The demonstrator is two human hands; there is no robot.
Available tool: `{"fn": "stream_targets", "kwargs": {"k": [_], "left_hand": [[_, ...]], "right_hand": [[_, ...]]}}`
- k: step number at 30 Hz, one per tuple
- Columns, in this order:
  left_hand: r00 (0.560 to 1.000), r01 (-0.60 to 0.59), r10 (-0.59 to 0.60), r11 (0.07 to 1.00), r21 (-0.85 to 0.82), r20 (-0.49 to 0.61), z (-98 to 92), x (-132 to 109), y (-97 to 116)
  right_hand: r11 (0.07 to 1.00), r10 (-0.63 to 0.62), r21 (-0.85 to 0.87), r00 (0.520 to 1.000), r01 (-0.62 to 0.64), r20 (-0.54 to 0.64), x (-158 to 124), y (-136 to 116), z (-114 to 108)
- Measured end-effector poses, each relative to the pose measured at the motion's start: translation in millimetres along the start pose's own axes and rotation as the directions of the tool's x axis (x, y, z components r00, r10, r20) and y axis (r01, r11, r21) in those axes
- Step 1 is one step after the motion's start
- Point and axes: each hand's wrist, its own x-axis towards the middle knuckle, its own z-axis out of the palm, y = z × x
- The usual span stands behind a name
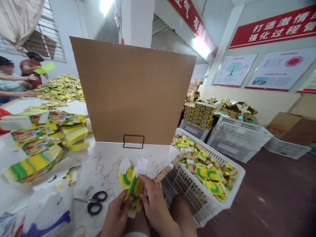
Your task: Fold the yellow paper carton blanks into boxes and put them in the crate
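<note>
Low in the head view, both hands close on a small bundle of yellow and green sachets (pixel 133 186) at the near edge of the white table (pixel 106 158). My left hand (pixel 116 214) grips the bundle from the lower left. My right hand (pixel 154 200) pinches it from the right, fingers curled over the packets. White tabs stick up from the top of the bundle. Black scissors (pixel 95 201) lie on the table just left of my left hand. Several rubber bands (pixel 112 171) are scattered on the table beyond the bundle.
A brown cardboard sheet (pixel 133 92) stands upright on a wire holder. Stacks of flat yellow-green cartons (pixel 37 144) lie at left. A white crate (pixel 222 197) of sachets sits at right, more crates and boxes behind. Other people (pixel 14 84) work at far left.
</note>
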Motion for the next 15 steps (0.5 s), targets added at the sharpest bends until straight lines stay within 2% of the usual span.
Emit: {"fn": "stream_targets", "kwargs": {"k": [4,8,11,15], "left_hand": [[0.997,0.008,-0.008,1.0,-0.001,0.076,-3.3,-2.8,2.2],[0.998,0.027,-0.027,1.0,-0.008,0.048,-5.0,-3.6,7.9],[0.996,0.038,-0.033,0.997,-0.069,0.083,-5.2,-4.0,8.3],[0.997,0.041,-0.036,0.997,-0.072,0.062,-5.9,-4.5,6.7]], "right_hand": [[0.995,0.001,0.099,1.0,0.001,-0.013,-2.0,3.1,-1.3],[0.993,0.039,0.115,0.999,-0.039,0.003,-2.8,5.9,-3.1],[0.982,0.101,0.157,0.994,-0.106,0.04,-3.5,6.9,-5.8],[0.98,0.072,0.183,0.997,-0.078,0.039,-3.2,7.4,-10.1]]}}
